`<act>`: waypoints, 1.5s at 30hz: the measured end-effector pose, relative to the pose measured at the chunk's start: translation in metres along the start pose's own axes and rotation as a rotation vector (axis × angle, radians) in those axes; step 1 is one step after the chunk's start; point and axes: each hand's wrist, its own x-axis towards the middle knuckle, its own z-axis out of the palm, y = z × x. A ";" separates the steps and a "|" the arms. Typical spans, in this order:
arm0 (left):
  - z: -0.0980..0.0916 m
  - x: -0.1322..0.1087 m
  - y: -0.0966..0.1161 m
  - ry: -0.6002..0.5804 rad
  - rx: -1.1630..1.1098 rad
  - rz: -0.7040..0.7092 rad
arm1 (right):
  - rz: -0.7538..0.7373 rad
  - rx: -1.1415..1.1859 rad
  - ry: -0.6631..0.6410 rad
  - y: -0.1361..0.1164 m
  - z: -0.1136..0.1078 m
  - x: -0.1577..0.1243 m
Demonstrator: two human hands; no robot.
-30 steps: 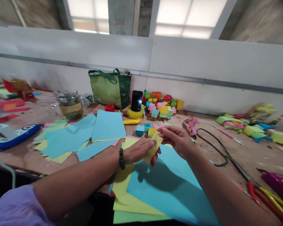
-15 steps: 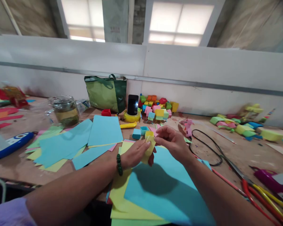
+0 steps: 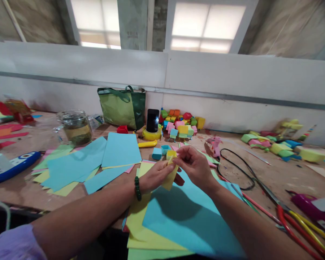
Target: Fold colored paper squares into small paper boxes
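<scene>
My left hand (image 3: pixel 157 175), with a green bead bracelet at the wrist, grips a small folded piece of yellow paper (image 3: pixel 168 181) between thumb and fingers. From the right, my right hand (image 3: pixel 196 166) pinches the upper edge of that same paper, its fingers curled together. Both hands hover above a large blue paper sheet (image 3: pixel 189 220) lying on yellow sheets (image 3: pixel 137 231). Just beyond the fingertips sit a small yellow paper box (image 3: pixel 171 154) and two small blue paper boxes (image 3: pixel 157 154).
Blue sheets (image 3: pixel 121 150) and a glass mug (image 3: pixel 75 126) lie to the left. A phone (image 3: pixel 152 120) on a yellow stand, a green bag (image 3: pixel 119 106) and folded paper shapes (image 3: pixel 182 129) stand behind. Rightward are a pink glue gun (image 3: pixel 216 144), its black cable and red-handled scissors (image 3: pixel 283 216).
My right hand has come in closer to the left, its fingers closing onto the yellow paper's upper edge. The left hand stays in nearly the same place.
</scene>
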 end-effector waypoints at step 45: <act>-0.004 0.005 -0.003 0.087 -0.130 -0.148 | 0.137 -0.100 -0.100 0.002 -0.010 0.011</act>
